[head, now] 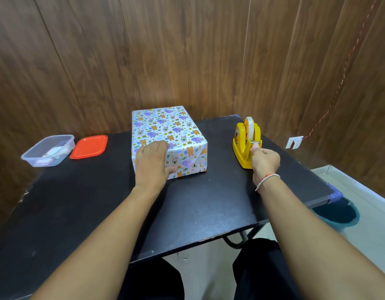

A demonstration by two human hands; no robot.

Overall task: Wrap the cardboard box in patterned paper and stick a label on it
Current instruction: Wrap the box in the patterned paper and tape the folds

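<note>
Head view: a person sits at a black bench (100, 213) set against a wood-panelled wall.
Wrapped box: the box (165, 131), covered in white paper printed with cartoon animals, lies mid-bench toward the far edge.
Left hand: the left hand (153, 163) grips the box's near left corner, fingers curled over the top and thumb pressed on the front face.
Right hand: the right hand (265, 162) pinches the tape end at the cutter of the yellow tape dispenser (246, 141).
Dispenser: stands right of the box, apart from it.
Far left: a clear plastic container (47, 150) holding small items, with its red lid (89, 146) lying just beside it.
</note>
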